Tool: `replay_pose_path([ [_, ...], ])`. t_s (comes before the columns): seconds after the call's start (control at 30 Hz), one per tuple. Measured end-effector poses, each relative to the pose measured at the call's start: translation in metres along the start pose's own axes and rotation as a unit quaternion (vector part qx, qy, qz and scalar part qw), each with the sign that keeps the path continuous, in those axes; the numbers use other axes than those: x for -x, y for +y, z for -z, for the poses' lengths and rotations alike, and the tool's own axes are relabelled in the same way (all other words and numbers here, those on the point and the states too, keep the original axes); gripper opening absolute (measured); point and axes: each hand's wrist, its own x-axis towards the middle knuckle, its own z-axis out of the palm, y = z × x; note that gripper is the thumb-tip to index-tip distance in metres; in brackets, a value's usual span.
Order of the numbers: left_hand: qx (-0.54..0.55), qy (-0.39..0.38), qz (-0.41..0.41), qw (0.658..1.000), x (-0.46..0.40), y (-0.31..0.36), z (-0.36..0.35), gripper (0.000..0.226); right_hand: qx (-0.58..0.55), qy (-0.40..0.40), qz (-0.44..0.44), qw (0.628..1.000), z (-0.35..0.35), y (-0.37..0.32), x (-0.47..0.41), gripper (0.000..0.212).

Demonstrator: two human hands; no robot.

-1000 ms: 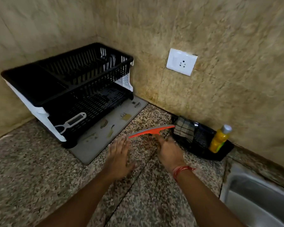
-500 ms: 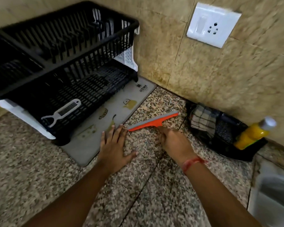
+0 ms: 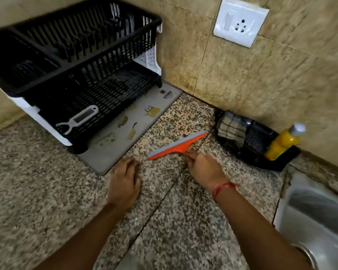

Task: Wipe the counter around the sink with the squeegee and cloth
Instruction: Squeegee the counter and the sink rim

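An orange squeegee (image 3: pixel 177 146) with a grey blade lies across the speckled granite counter (image 3: pixel 47 191), blade edge down. My right hand (image 3: pixel 205 168) grips its short handle from behind. My left hand (image 3: pixel 125 182) rests on the counter just left of the squeegee, at the corner of the grey mat, with its fingers curled under and nothing in them. A checked cloth (image 3: pixel 231 128) is tucked into a black caddy (image 3: pixel 281 164) against the wall, to the right of the squeegee. The steel sink (image 3: pixel 316 221) sits at the lower right.
A black two-tier dish rack (image 3: pixel 82 61) stands on a grey drying mat (image 3: pixel 125 133) at the left, with a white peeler (image 3: pixel 77 118) on its lower tier. A yellow soap bottle (image 3: pixel 283 142) stands in the caddy. A white wall socket (image 3: pixel 240 21) is above.
The view has come closer to the counter. The squeegee has slid toward me across the granite. My left hand's fingers have gone from spread flat to curled under.
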Motion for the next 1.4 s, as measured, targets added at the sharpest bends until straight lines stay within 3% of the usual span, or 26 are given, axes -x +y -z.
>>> replay_pose_path([
  [0.2,-0.009,0.014,0.011,1.000,0.034,0.013,0.004,0.047,0.042,0.016,0.029,0.999,0.007,0.006,0.050,0.036],
  [0.3,-0.009,0.022,0.016,1.000,0.039,0.016,0.001,0.048,0.015,0.043,0.048,0.998,0.017,-0.008,0.004,0.029],
  [0.47,-0.007,0.013,0.048,0.999,0.028,0.014,-0.010,0.050,0.035,0.022,0.014,0.999,0.012,-0.011,-0.052,0.028],
  [0.6,0.014,0.010,0.050,0.999,0.031,0.013,-0.009,0.048,0.012,-0.019,0.035,0.999,0.007,0.013,-0.013,0.028],
  [0.77,0.004,0.007,0.058,0.998,0.037,0.024,-0.003,0.047,0.067,-0.025,0.084,0.994,0.012,0.040,0.051,0.034],
  [0.87,-0.001,0.024,0.105,0.994,0.064,0.034,-0.008,0.050,0.017,-0.028,0.094,0.995,0.020,0.022,0.045,0.032],
  [0.97,-0.024,0.032,0.111,0.993,0.094,0.044,-0.016,0.048,0.040,-0.025,0.111,0.993,0.012,0.004,0.022,0.033],
  [1.2,0.038,0.057,0.050,0.996,0.127,0.054,-0.029,0.046,0.060,-0.046,0.094,0.993,0.008,0.035,0.046,0.033],
  [1.4,0.008,0.044,0.068,0.997,0.129,0.062,-0.023,0.046,0.070,-0.044,0.059,0.995,0.011,0.094,0.124,0.030],
])
